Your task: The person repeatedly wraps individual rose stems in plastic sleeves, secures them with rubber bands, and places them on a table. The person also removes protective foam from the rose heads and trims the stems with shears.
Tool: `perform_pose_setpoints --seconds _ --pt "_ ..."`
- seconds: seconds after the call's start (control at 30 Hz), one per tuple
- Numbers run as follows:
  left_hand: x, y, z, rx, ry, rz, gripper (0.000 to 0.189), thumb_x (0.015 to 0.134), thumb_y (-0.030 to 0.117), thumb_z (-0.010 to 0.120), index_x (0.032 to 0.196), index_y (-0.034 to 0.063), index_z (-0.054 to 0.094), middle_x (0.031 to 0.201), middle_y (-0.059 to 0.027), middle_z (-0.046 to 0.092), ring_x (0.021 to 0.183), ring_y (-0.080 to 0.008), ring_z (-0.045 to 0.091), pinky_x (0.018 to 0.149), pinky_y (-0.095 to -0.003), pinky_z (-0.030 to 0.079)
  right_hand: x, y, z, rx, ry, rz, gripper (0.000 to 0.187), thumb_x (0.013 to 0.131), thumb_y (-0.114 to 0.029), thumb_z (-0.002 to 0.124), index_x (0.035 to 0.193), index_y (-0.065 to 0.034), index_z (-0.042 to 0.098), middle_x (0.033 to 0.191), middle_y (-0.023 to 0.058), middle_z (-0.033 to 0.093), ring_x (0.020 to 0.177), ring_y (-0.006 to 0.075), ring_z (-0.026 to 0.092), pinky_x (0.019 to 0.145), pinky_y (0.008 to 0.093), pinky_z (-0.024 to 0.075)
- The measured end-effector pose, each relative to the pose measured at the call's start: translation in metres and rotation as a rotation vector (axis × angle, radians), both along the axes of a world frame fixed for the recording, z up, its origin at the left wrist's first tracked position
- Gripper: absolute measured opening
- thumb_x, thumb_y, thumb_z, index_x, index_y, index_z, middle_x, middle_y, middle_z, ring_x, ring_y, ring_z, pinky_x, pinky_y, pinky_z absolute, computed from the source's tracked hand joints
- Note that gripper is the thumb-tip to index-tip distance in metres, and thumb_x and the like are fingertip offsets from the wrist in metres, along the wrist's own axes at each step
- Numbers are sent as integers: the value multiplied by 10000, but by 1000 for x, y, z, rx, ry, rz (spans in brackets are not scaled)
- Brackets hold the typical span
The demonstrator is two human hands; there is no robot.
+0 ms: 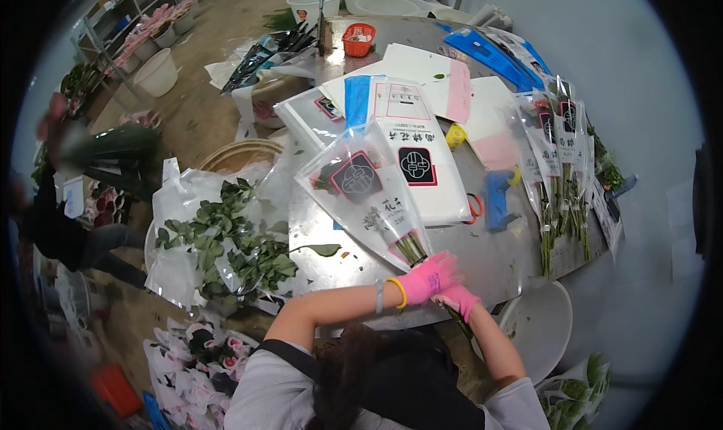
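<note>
A bouquet in a clear printed sleeve (361,195) lies slantwise on the metal table, its flower heads pointing away from me. Bare green stems (411,248) come out of the sleeve's narrow end and run under my hands. My left hand (425,280), in a pink glove, lies over the stems just below the sleeve; its fingers are blurred, so its grip is unclear. Close beside it, my right hand (462,301), also pink-gloved, is closed around the lower stems. Their cut ends (464,327) stick out below it, past the table's near edge.
Flat printed sleeves (432,170), red-handled scissors (476,207) and a blue tape dispenser (497,201) lie beyond my hands. Wrapped bouquets (559,204) lie at right, above a white bin (542,328). Leafy cuttings (237,238) fill a lined container at left; a person (62,232) stands beyond.
</note>
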State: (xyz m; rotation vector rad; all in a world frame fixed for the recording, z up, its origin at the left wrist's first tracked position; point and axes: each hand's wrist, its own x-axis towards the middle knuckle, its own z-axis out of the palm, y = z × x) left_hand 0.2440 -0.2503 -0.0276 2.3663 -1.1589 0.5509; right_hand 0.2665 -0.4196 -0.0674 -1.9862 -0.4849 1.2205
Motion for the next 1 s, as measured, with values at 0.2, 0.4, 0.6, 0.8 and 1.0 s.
perform_pose_setpoints --seconds 0.2,0.4,0.6,0.8,1.0 --pt "29 -34 -41 471 356 -79 162 710 200 575 806 78 621 635 -30 608 609 -218 616 568 -343 449 5 -16 17 -38 77 -184 158 655 -107 597 781 -23 549 581 46 541 515 126 522 477 274 421" --pt "65 -64 -48 556 358 28 116 693 228 618 739 129 658 681 -47 639 642 -228 633 509 -372 442 14 -38 35 -524 -581 -127 374 733 -259 633 1045 -83 524 1001 152 617 909 326 599 784 404 477" --pt "106 -118 -28 719 656 89 202 666 260 646 788 103 681 771 -78 663 738 -257 648 597 -378 493 58 -87 3 -406 -659 -100 341 744 -286 634 999 -91 519 958 139 621 886 320 603 758 417 480" --pt "133 -162 -36 745 749 120 224 732 288 575 797 91 659 797 -92 654 752 -276 638 633 -397 496 94 -149 13 -192 -570 -66 451 704 -326 671 1048 -68 533 1010 166 591 983 313 560 825 401 451" --pt "167 -183 -41 820 792 278 205 713 238 613 857 109 680 850 -101 664 793 -258 647 645 -383 504 199 -185 -18 46 -536 -860 472 750 -305 663 1078 22 574 1057 157 609 993 234 579 858 319 439"
